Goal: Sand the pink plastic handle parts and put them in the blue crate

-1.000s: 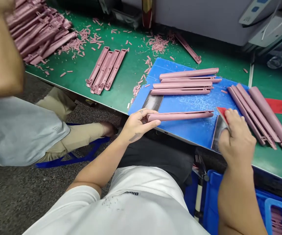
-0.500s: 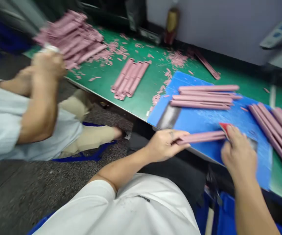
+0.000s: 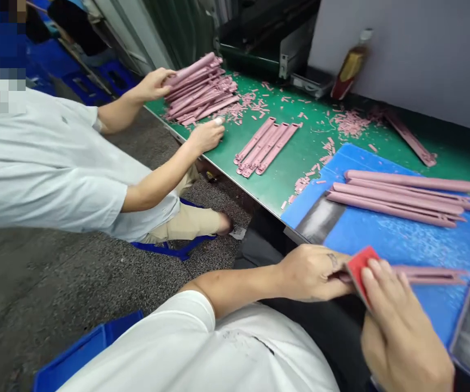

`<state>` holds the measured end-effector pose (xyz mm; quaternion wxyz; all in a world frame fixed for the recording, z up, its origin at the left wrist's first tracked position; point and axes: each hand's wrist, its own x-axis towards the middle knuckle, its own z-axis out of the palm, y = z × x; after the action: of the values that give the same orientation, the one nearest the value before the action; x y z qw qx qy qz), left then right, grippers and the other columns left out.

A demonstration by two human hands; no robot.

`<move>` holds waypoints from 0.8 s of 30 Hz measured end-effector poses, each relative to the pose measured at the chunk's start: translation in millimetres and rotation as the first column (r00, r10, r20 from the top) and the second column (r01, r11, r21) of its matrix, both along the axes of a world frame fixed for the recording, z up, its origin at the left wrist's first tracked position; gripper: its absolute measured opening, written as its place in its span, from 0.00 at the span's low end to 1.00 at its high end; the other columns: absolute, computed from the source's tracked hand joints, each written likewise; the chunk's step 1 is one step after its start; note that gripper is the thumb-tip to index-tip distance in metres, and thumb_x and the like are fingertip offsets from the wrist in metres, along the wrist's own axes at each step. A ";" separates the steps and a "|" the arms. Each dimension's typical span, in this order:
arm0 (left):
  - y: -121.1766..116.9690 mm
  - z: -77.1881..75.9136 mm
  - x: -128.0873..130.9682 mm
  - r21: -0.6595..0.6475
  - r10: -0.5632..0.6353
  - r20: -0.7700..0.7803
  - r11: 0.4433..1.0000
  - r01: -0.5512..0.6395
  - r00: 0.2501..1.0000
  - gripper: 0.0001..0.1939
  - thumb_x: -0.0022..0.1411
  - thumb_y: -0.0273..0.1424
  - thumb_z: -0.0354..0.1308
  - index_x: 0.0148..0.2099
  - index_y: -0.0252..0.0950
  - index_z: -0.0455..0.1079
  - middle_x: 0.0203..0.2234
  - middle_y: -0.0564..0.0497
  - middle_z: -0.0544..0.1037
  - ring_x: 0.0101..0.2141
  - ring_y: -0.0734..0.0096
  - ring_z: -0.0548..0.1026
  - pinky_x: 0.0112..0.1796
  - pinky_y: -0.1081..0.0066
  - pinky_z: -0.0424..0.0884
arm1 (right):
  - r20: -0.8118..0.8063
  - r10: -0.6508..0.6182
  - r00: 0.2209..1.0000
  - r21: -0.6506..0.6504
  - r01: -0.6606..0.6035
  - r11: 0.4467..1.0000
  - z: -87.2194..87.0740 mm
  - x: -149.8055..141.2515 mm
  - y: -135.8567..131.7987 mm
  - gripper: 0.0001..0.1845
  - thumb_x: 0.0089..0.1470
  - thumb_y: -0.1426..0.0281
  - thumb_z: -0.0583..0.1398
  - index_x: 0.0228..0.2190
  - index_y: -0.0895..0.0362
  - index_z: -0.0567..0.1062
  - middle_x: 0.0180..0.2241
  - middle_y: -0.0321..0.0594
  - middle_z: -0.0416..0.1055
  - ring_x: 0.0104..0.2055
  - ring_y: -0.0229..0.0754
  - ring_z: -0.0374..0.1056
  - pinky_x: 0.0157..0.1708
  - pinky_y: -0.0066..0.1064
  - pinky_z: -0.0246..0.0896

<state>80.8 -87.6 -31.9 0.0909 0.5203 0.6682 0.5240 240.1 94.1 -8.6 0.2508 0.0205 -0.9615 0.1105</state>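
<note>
green workbench (image 3: 284, 169), blue mat (image 3: 398, 245) at right. left hand (image 3: 310, 272) pinches the pink plastic strip (image 3: 431, 275) at its left end, over the mat; right hand (image 3: 402, 337) presses the red sanding pad (image 3: 359, 269) on it, now moved from the strip's right end to beside the left hand.

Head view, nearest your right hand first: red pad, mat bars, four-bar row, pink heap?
1. Red pad: in the right hand.
2. Pink bars: on the blue mat, ahead.
3. Four-bar row: on the green bench, left.
4. Pink heap: farther left.

Amber bottle (image 3: 350, 68) on green workbench (image 3: 292, 163), grey wall (image 3: 406, 54) behind
</note>
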 end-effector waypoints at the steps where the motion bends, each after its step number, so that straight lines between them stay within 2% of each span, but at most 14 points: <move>1: -3.0 1.0 0.2 0.020 0.043 0.054 0.999 -0.044 0.998 0.20 0.74 0.41 0.66 0.56 0.29 0.84 0.37 0.45 0.87 0.36 0.68 0.85 0.47 0.74 0.81 | -0.046 -0.097 0.994 0.030 0.099 0.995 -2.8 -2.0 7.5 0.45 0.68 0.80 0.56 0.80 0.43 0.55 0.72 0.42 0.65 0.71 0.54 0.66 0.76 0.52 0.61; 2: -5.0 1.5 -0.3 0.025 0.095 0.120 0.995 -0.099 0.988 0.20 0.73 0.42 0.68 0.55 0.31 0.84 0.36 0.47 0.87 0.34 0.70 0.84 0.44 0.75 0.80 | -0.068 -0.235 0.970 0.063 0.239 0.969 -6.3 -3.1 20.2 0.40 0.70 0.79 0.56 0.78 0.48 0.61 0.70 0.47 0.67 0.70 0.57 0.67 0.75 0.53 0.62; 4: -5.0 1.0 -2.6 0.006 0.176 0.254 0.983 -0.184 0.951 0.20 0.69 0.43 0.72 0.54 0.33 0.85 0.32 0.50 0.85 0.30 0.73 0.80 0.38 0.75 0.78 | 0.095 -0.508 0.856 0.086 0.501 0.861 -13.1 0.4 53.1 0.29 0.72 0.74 0.54 0.70 0.61 0.74 0.67 0.58 0.71 0.70 0.61 0.68 0.74 0.56 0.62; 6: -0.6 0.0 -4.7 -0.007 0.189 0.388 0.979 -0.202 0.902 0.20 0.66 0.43 0.74 0.51 0.34 0.85 0.28 0.53 0.81 0.27 0.76 0.76 0.34 0.75 0.74 | 0.226 -0.581 0.782 0.095 0.575 0.812 -16.2 8.3 78.6 0.28 0.72 0.73 0.52 0.68 0.64 0.76 0.68 0.57 0.70 0.72 0.56 0.67 0.76 0.52 0.57; 8: 4.8 0.4 -5.2 0.000 0.166 0.537 0.980 -0.197 0.827 0.21 0.64 0.45 0.75 0.49 0.33 0.85 0.25 0.55 0.77 0.25 0.78 0.71 0.30 0.76 0.70 | 0.254 -0.551 0.795 0.077 0.551 0.831 -16.0 13.5 86.1 0.29 0.71 0.74 0.52 0.68 0.64 0.74 0.70 0.54 0.67 0.74 0.52 0.63 0.78 0.48 0.53; 10: 8.3 2.3 -5.0 0.013 0.130 0.659 0.983 -0.185 0.741 0.23 0.62 0.46 0.76 0.48 0.32 0.84 0.24 0.55 0.75 0.23 0.79 0.68 0.27 0.76 0.67 | 0.216 -0.512 0.832 0.047 0.515 0.856 -15.9 14.1 80.8 0.30 0.71 0.74 0.51 0.69 0.65 0.73 0.71 0.55 0.65 0.76 0.50 0.60 0.78 0.45 0.51; 13: 8.9 4.5 -6.7 0.028 0.100 0.735 0.984 -0.178 0.670 0.26 0.58 0.47 0.79 0.48 0.32 0.84 0.24 0.55 0.75 0.22 0.80 0.67 0.25 0.75 0.67 | 0.178 -0.504 0.845 0.011 0.511 0.860 -18.7 11.9 71.9 0.31 0.70 0.75 0.51 0.69 0.68 0.72 0.71 0.58 0.65 0.76 0.52 0.60 0.78 0.46 0.50; 15: 7.2 4.2 -9.3 0.063 0.060 0.745 0.985 -0.160 0.665 0.27 0.61 0.50 0.76 0.49 0.31 0.84 0.24 0.54 0.76 0.22 0.78 0.70 0.26 0.74 0.70 | 0.181 -0.508 0.842 0.010 0.515 0.857 -21.4 11.0 72.0 0.31 0.69 0.75 0.51 0.69 0.68 0.72 0.71 0.59 0.65 0.76 0.53 0.60 0.79 0.48 0.50; 19: 4.1 -1.0 -13.2 0.210 -0.100 0.735 0.974 -0.084 0.671 0.28 0.74 0.53 0.63 0.54 0.31 0.84 0.25 0.50 0.79 0.25 0.75 0.76 0.31 0.72 0.75 | 0.175 -0.509 0.843 0.014 0.514 0.857 -25.0 12.0 77.8 0.31 0.70 0.75 0.51 0.69 0.67 0.72 0.71 0.57 0.66 0.76 0.52 0.60 0.78 0.47 0.51; 22: 2.7 -6.8 -13.5 0.293 -0.181 0.707 0.955 -0.050 0.684 0.25 0.76 0.48 0.63 0.61 0.34 0.82 0.28 0.50 0.80 0.27 0.74 0.77 0.32 0.72 0.76 | 0.169 -0.511 0.843 0.021 0.515 0.857 -26.9 13.3 79.8 0.31 0.71 0.75 0.50 0.70 0.65 0.71 0.71 0.55 0.65 0.76 0.50 0.59 0.78 0.46 0.51; 24: 0.1 -9.8 -15.1 0.309 -0.199 0.670 0.951 -0.025 0.716 0.25 0.76 0.47 0.63 0.64 0.35 0.79 0.29 0.50 0.81 0.29 0.72 0.78 0.34 0.71 0.77 | 0.168 -0.522 0.837 0.031 0.524 0.851 -27.9 13.1 80.2 0.32 0.70 0.75 0.51 0.71 0.62 0.71 0.72 0.53 0.66 0.76 0.50 0.60 0.78 0.49 0.52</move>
<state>65.8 -87.6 -41.7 0.2802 0.3250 0.4735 0.7692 253.2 174.3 -36.5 0.1887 -0.2543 -0.9474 0.0472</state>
